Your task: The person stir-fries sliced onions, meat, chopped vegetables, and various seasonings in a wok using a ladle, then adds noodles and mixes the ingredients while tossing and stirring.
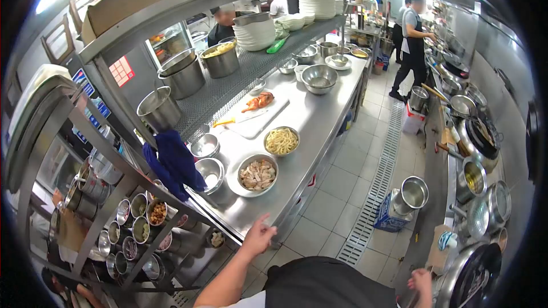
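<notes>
My left hand is held just off the near corner of the steel counter, its fingers apart and nothing in them. On that counter, closest to it, a bowl of sliced pale meat rests on a white plate. Beside this sits a bowl of thick yellow noodles. Farther back, a roasted, reddish piece of poultry lies on a white cutting board with an orange-handled knife. My right hand hangs low near the stove side, fingers loosely bent and holding nothing visible.
At left, a metal rack stands over several small ingredient tins. Pots and stacked plates fill the overhead shelf. A pot sits on a blue box in the aisle beside the floor drain. A co-worker stands at the far stoves.
</notes>
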Action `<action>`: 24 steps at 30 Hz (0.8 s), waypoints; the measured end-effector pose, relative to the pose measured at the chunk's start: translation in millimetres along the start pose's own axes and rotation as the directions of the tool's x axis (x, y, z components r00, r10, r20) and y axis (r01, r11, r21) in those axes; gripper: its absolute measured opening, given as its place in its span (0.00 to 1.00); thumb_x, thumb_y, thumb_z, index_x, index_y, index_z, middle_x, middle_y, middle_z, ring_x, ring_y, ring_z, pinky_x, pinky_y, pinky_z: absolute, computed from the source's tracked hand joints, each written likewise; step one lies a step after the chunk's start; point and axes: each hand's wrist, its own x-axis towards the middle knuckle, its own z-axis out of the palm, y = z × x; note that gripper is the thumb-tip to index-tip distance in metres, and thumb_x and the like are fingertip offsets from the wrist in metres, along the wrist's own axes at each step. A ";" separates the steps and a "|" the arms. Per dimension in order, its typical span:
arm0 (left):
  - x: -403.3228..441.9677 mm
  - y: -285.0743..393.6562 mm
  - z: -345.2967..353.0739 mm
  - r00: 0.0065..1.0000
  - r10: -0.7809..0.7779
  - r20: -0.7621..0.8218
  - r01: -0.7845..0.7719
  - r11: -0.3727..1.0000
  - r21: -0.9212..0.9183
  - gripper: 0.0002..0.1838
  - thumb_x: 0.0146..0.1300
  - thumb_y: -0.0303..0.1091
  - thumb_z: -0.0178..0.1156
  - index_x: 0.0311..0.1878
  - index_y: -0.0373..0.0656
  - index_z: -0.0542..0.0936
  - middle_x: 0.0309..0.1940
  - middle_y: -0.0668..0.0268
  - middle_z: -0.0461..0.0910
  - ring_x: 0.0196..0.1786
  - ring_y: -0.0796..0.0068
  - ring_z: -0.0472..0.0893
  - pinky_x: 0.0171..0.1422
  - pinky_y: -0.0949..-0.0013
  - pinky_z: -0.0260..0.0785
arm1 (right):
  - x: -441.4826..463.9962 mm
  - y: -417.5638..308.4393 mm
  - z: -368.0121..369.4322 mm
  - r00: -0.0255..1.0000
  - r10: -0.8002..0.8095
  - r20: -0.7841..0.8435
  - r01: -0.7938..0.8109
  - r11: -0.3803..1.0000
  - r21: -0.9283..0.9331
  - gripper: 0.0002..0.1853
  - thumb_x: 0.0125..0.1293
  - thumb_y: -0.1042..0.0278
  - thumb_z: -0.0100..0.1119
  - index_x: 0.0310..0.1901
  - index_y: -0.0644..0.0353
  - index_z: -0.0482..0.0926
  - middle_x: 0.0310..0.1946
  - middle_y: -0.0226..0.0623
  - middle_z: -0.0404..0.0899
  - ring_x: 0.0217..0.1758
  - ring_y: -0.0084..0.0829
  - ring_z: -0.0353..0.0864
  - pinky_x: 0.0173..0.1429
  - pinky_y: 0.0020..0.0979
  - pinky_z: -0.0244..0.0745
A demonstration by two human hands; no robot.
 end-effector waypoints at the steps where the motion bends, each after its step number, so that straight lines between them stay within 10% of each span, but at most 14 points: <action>1: 5.2 11.2 13.7 0.997 0.068 0.042 -0.068 0.998 0.001 0.30 0.67 0.37 0.60 0.69 0.40 0.62 0.33 0.62 0.81 0.24 0.78 0.75 0.28 0.74 0.68 | -10.0 5.5 4.3 0.999 -0.018 -0.032 0.016 0.999 -0.047 0.10 0.65 0.67 0.56 0.40 0.66 0.77 0.24 0.47 0.81 0.24 0.39 0.84 0.28 0.38 0.80; 3: 15.5 26.5 29.9 0.988 0.135 0.070 -0.136 0.991 0.005 0.32 0.68 0.36 0.58 0.72 0.42 0.59 0.33 0.61 0.81 0.23 0.80 0.74 0.26 0.75 0.67 | -3.9 56.5 -2.6 0.783 -0.551 -0.288 0.296 0.738 -0.606 0.12 0.63 0.67 0.60 0.43 0.68 0.79 0.30 0.47 0.83 0.34 0.43 0.85 0.41 0.40 0.80; 19: 48.7 55.3 105.5 0.892 -0.035 0.451 -0.161 0.907 0.389 0.29 0.64 0.40 0.61 0.65 0.38 0.69 0.31 0.62 0.80 0.28 0.74 0.81 0.35 0.67 0.73 | -20.2 8.2 -61.5 0.932 -0.271 -0.243 0.102 0.836 -0.540 0.13 0.62 0.67 0.61 0.45 0.67 0.80 0.33 0.47 0.84 0.39 0.45 0.85 0.47 0.41 0.78; 24: 78.0 60.9 53.0 0.978 -0.055 0.202 -0.013 0.947 0.320 0.21 0.64 0.40 0.59 0.56 0.38 0.77 0.37 0.55 0.82 0.32 0.67 0.83 0.40 0.62 0.75 | -24.2 -3.4 -35.2 0.964 -0.221 -0.147 0.102 0.821 -0.562 0.14 0.62 0.66 0.61 0.45 0.67 0.80 0.34 0.48 0.84 0.41 0.45 0.85 0.49 0.41 0.78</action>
